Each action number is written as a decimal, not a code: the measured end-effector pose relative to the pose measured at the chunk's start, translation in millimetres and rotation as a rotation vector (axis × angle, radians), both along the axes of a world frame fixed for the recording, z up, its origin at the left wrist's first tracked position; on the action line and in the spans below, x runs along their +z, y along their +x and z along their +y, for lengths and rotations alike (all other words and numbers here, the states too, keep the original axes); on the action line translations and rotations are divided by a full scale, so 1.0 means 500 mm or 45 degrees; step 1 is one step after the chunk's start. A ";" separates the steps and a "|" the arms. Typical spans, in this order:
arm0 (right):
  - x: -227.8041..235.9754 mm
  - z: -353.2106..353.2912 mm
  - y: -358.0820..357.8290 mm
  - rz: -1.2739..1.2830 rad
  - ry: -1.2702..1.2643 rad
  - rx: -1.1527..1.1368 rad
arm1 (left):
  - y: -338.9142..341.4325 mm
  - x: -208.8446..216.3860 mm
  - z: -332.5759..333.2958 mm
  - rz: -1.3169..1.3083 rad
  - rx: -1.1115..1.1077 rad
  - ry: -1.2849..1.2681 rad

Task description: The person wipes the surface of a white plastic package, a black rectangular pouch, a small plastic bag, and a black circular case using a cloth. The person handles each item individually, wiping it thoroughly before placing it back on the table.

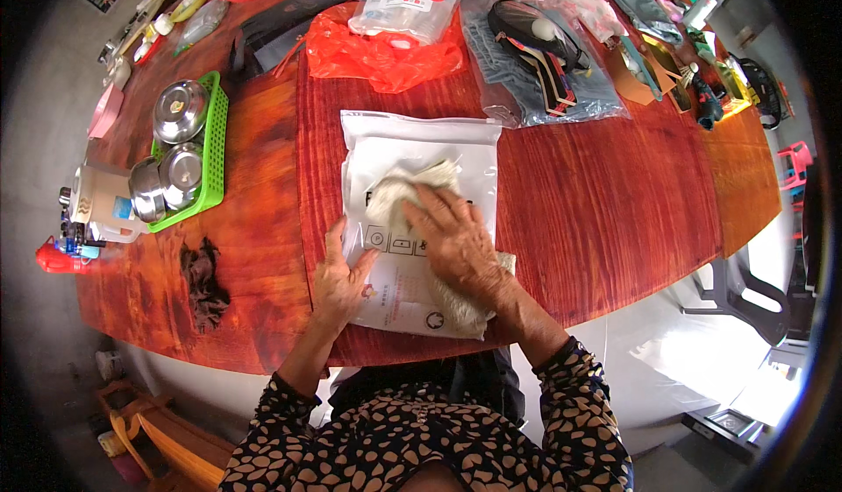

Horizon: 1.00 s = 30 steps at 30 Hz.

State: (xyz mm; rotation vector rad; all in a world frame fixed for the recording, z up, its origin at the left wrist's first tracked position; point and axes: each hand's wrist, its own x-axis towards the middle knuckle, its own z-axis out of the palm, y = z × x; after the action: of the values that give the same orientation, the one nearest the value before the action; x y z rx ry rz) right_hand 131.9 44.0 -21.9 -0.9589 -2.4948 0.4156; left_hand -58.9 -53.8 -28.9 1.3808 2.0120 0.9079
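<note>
A white zip-top plastic bag [421, 132] with dark printing lies flat on the table in front of me. My right hand [456, 242] presses a cream cloth [421, 185] onto its middle, with the fingers bent over the bunched cloth. More of this cloth, or a second one, shows under my right wrist along the bag's lower right edge; I cannot tell which. My left hand [340, 277] rests on the bag's lower left edge, its thumb and fingers apart, holding nothing.
A green basket [215, 141] with steel bowls stands at the left, beside a plastic jug [110, 207]. A dark crumpled cloth [204, 283] lies nearer. Beyond the bag are a red plastic bag [386, 67] and a clear bag with table tennis bats [548, 62].
</note>
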 end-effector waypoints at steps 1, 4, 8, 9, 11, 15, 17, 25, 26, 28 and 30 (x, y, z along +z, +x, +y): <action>-0.002 0.010 0.002 -0.010 0.011 -0.089 | 0.002 0.006 0.003 -0.024 -0.017 0.030; -0.030 0.049 0.022 -0.025 0.163 -0.335 | -0.007 -0.005 0.000 0.002 -0.042 0.054; -0.050 0.083 0.047 0.118 0.247 -0.481 | -0.003 0.016 0.001 -0.102 -0.080 0.041; -0.049 0.080 0.057 0.142 0.215 -0.488 | -0.004 0.014 -0.001 -0.099 -0.085 0.025; -0.040 0.065 0.067 0.192 0.159 -0.495 | -0.017 -0.006 -0.015 0.016 -0.158 0.139; 0.009 -0.028 0.077 0.109 0.222 -0.071 | -0.018 -0.009 -0.045 -0.040 -0.242 0.086; 0.031 -0.085 0.046 0.056 0.213 0.171 | 0.000 0.014 -0.051 0.192 -0.151 0.087; 0.053 -0.126 0.029 -0.092 -0.003 0.178 | 0.060 -0.016 -0.126 0.467 -0.326 0.650; 0.043 -0.125 0.029 -0.111 -0.008 0.178 | 0.069 -0.023 -0.138 0.436 -0.362 0.610; 0.043 -0.125 0.025 -0.105 -0.033 0.133 | 0.074 -0.026 -0.143 0.447 -0.407 0.528; 0.035 -0.117 0.016 -0.101 -0.046 0.073 | 0.075 -0.017 -0.143 0.530 -0.425 0.441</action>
State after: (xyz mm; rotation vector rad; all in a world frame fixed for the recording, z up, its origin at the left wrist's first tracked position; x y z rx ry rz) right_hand 140.1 -14.3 -4.3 -0.9369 -2.5995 0.4504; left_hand -21.6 -125.2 -37.3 2.1748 1.8706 0.8979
